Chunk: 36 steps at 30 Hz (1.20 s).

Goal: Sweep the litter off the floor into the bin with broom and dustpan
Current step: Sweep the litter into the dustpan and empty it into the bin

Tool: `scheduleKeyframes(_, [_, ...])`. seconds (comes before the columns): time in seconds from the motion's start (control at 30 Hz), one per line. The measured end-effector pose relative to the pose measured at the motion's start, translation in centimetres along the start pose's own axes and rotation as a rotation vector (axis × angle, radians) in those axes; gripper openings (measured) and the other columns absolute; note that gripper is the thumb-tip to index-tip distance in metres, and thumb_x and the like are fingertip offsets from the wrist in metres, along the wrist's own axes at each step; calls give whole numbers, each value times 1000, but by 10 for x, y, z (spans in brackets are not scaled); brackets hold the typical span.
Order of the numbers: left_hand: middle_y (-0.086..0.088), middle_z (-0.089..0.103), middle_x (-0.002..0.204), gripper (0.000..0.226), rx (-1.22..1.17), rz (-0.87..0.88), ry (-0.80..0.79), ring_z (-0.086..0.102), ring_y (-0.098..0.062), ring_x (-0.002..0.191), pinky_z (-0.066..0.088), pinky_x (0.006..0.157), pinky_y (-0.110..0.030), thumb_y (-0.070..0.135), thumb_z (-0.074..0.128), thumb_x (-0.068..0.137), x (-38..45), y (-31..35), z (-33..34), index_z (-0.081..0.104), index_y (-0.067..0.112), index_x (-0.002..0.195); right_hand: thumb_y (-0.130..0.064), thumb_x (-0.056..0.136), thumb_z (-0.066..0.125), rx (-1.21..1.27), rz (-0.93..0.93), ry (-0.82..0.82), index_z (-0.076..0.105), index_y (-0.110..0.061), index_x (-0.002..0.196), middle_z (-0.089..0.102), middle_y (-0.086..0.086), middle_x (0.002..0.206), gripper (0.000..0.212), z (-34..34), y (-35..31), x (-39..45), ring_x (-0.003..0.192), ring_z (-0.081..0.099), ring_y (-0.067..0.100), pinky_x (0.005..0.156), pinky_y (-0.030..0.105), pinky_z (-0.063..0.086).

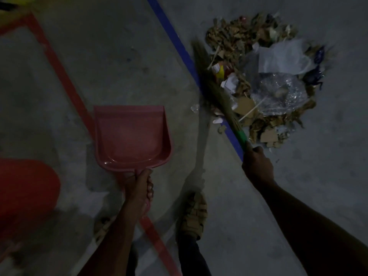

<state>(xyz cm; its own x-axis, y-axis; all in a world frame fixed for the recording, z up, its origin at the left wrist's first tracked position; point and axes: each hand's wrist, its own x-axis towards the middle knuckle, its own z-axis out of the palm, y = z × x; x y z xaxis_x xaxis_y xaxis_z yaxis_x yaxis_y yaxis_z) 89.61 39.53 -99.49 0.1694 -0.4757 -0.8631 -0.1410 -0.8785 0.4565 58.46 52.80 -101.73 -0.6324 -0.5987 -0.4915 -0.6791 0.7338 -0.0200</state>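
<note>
Nearest the camera, two sandalled feet are seen on the grey concrete floor (pixel 119 62); the right foot (pixel 194 214) is planted just below and right of the dustpan's handle, the left foot (pixel 103 229) is partly hidden behind the left forearm. The handle of the pink dustpan (pixel 132 134) is gripped by the left hand (pixel 140 189), fingers curled fully round it with the thumb laid toward the pan; the pan is held with its open mouth pointed away from the person, and whether its lip touches the floor cannot be told. Left of the dustpan, at the frame's edge, a rounded red object (pixel 25 188) is partly shown; whether it is the bin cannot be told. A red floor line (pixel 59 70) is seen running behind the dustpan and out again below the handle. To the right of the dustpan, the green grip of the broom (pixel 214 84) is clasped by the right hand (pixel 256 166), fingers closed tightly round it; the blurred bristles are stretched up and away from the hand, along a blue floor line (pixel 175 39) to the dustpan's right. Further off, beyond that blue line and well apart from the dustpan, the litter pile (pixel 264 76) is heaped: dry leaves, cardboard scraps, white paper and clear plastic; the broom's bristles are laid against its near-left edge.
</note>
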Motion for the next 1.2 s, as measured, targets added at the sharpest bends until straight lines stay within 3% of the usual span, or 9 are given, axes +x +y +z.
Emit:
scheduleKeyframes(0.17, [1, 40, 40, 34, 65, -22, -28, 31, -11, 27, 25, 34, -13, 24, 66, 89, -11, 14, 43, 47, 15, 62, -13, 97, 52, 62, -54, 56, 26, -21, 150, 46, 15, 112, 60, -21, 33, 1, 56, 44, 29, 46, 30, 35])
scheduleKeyframes(0.33, [1, 39, 40, 34, 94, 13, -51, 31, -12, 28, 25, 35, -14, 23, 68, 87, -28, 35, 87, 47, 15, 62, -18, 96, 54, 195, -33, 48, 27, -20, 153, 48, 16, 119, 62, -29, 46, 1, 67, 54, 31, 51, 39, 52])
scheduleKeyframes(0.57, [-3, 42, 45, 36, 95, 84, -127, 33, -17, 33, 29, 44, -20, 29, 71, 83, -26, 77, 128, 51, 13, 58, -20, 100, 52, 427, -67, 91, 42, -8, 148, 56, 24, 112, 50, -39, 38, 30, 81, 57, 37, 64, 41, 51])
scheduleKeyframes(0.77, [-4, 42, 49, 30, 160, 105, -109, 33, -15, 35, 27, 38, -16, 22, 68, 86, -1, 104, 160, 52, 11, 62, -16, 98, 53, 480, -123, 110, 50, -3, 141, 62, 26, 99, 45, -58, 14, 87, 82, 59, 39, 63, 37, 43])
scheduleKeyframes(0.87, [-4, 42, 48, 33, 201, 96, -108, 34, -15, 34, 27, 39, -17, 23, 69, 86, 6, 115, 172, 52, 12, 60, -19, 100, 51, 418, -148, 65, 45, -7, 146, 60, 24, 103, 48, -69, 3, 118, 83, 58, 37, 63, 33, 38])
scheduleKeyframes(1.0, [-4, 41, 48, 35, 229, 78, -105, 32, -13, 31, 26, 37, -15, 21, 69, 88, 8, 132, 184, 51, 10, 61, -27, 100, 46, 319, -23, -23, 39, -19, 149, 58, 18, 104, 50, -77, 4, 143, 77, 55, 33, 58, 32, 41])
scheduleKeyframes(1.13, [-3, 41, 46, 34, 288, 79, -101, 32, -13, 31, 25, 36, -13, 22, 67, 90, 15, 154, 199, 51, 10, 62, -25, 98, 49, 343, 142, 73, 43, -20, 138, 57, 14, 108, 41, -87, 15, 143, 69, 49, 24, 46, 26, 30])
scheduleKeyframes(1.2, [-3, 42, 46, 33, 311, 81, -101, 33, -12, 30, 25, 35, -13, 23, 66, 92, 18, 165, 205, 51, 10, 65, -26, 98, 51, 309, 143, 105, 39, -21, 143, 54, 13, 113, 46, -91, 23, 135, 69, 50, 23, 44, 29, 40])
